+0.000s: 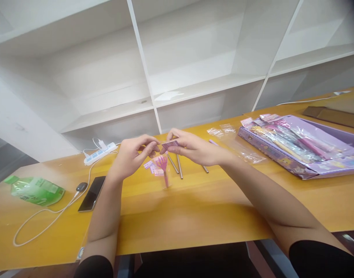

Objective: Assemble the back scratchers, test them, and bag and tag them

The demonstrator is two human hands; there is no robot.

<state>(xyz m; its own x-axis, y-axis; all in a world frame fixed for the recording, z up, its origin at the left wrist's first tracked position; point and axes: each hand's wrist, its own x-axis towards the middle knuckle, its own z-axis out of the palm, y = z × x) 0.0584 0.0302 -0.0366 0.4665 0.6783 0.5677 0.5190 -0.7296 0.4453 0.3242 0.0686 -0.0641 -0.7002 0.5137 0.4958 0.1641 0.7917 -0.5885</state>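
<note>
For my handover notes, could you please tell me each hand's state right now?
Left hand: fingers curled beside a small purplish card; whether holding it cannot be told.
Right hand: closed, holding that card between thumb and fingers.

White open shelving (191,50) beyond yellow-brown table (200,216); soft, pale light

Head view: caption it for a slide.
Right hand holding a small card, left hand beside it, over a desk with metal rods and a purple box.
</note>
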